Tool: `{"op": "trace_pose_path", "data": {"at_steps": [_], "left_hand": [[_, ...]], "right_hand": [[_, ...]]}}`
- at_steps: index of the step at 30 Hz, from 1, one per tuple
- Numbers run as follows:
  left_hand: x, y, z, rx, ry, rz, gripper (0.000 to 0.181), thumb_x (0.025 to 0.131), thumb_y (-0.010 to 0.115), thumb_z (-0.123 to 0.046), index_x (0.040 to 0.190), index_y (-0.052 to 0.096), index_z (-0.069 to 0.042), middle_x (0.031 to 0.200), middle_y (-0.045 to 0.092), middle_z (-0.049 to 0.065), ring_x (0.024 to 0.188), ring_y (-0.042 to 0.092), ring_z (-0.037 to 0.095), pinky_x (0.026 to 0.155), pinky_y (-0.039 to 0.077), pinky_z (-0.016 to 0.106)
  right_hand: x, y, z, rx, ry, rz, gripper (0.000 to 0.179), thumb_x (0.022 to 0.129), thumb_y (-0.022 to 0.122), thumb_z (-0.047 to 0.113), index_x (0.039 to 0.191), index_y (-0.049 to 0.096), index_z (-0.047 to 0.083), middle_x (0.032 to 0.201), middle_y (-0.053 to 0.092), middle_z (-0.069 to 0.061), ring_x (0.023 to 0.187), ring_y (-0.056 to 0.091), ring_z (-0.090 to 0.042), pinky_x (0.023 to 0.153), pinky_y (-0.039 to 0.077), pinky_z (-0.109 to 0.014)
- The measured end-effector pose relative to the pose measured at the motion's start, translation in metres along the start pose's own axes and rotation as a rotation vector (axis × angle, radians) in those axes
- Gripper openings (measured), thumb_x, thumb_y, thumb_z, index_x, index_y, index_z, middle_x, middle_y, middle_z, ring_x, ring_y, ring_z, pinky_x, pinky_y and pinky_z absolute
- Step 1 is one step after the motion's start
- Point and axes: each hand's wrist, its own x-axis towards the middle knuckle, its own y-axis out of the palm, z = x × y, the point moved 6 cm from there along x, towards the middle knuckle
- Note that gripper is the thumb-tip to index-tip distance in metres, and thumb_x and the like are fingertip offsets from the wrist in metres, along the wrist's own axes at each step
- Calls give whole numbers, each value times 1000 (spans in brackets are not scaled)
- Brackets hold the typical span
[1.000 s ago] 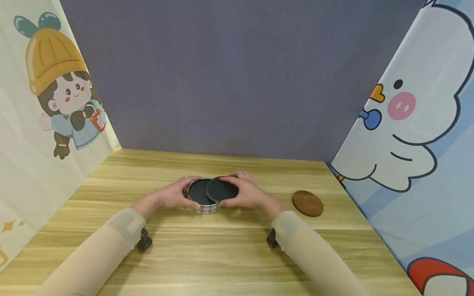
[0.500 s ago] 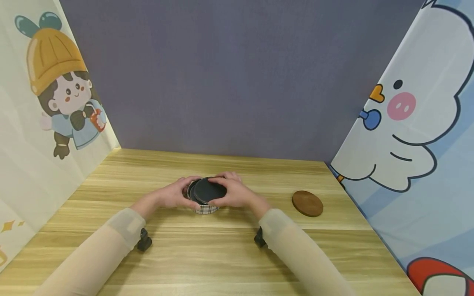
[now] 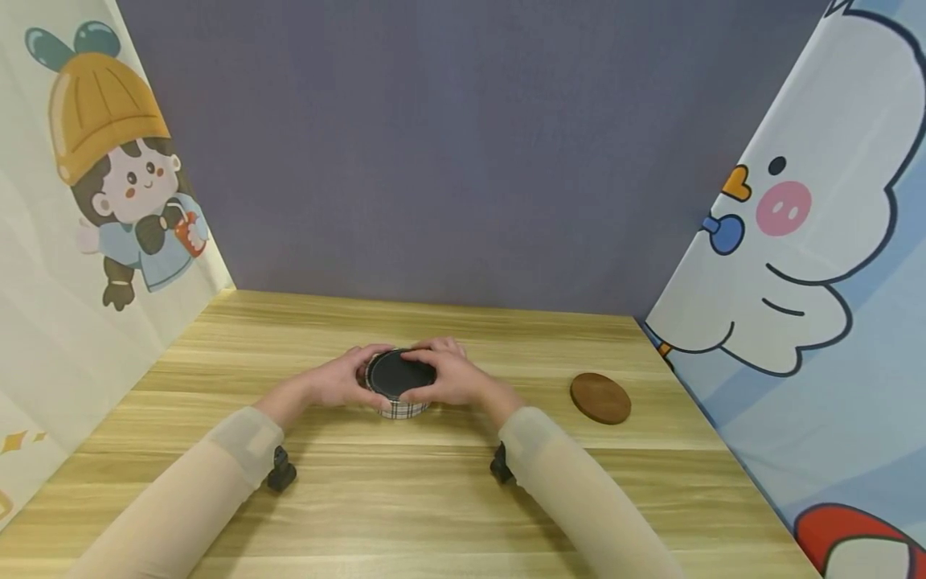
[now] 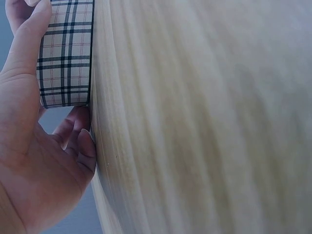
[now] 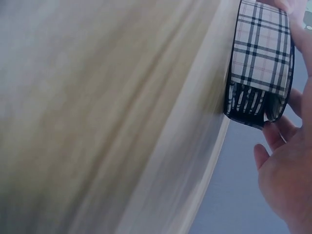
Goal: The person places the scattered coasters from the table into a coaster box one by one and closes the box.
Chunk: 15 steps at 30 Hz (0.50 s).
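A round, plaid-sided box (image 3: 402, 410) with a black rim stands in the middle of the wooden table. My left hand (image 3: 342, 379) grips its left side, thumb at the near edge and fingers round the back. Over the box's opening lies a flat black disc (image 3: 396, 372), nearly lined up with the rim. Thumb and fingers of my right hand (image 3: 454, 376) pinch the disc's right edge. In the left wrist view the plaid wall (image 4: 66, 58) stands on the tabletop. From the right wrist, a gap with dark, striped lining (image 5: 247, 100) shows at the box's side.
A round brown wooden disc (image 3: 600, 398) lies on the tabletop (image 3: 405, 498) to the right. A grey panel (image 3: 434, 161) stands behind the table, and cartoon-printed cloths (image 3: 832, 265) line the left and right sides.
My right hand has moved left with the black disc, bringing it from the box's right side to over the opening. The left hand and the box have stayed in place.
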Motion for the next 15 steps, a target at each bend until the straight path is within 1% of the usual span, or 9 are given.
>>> {"op": "trace_pose_path", "data": {"at_steps": [5,8,12,15], "left_hand": [[-1,0,-1,-22,-2,0,108,94,90,-34,175,22,-14,157,32,29,129,65,33,103,57,43],[-2,0,-1,-24,-3,-4,108,94,90,-34,175,22,-15,156,33,29,129,65,33,103,57,44],[-1,-1,0,-20,-5,-10,108,94,91,-34,175,23,-15,155,33,28,128,65,32,103,57,43],[-1,0,1,-18,-6,-11,108,94,91,-35,175,23,-16,154,34,28,127,66,31,102,57,41]], "right_hand": [[-1,1,0,15,4,15,78,95,83,57,162,57,27,174,43,-5,157,31,-32,125,29,-59],[-2,0,0,16,3,23,75,97,80,57,162,57,28,175,41,-4,158,30,-32,126,28,-60],[-1,3,-2,-5,11,33,70,101,75,58,162,56,30,177,38,-1,158,28,-30,127,27,-58],[0,4,-4,-8,24,39,69,102,73,59,163,56,31,177,37,1,159,27,-29,127,27,-58]]}}
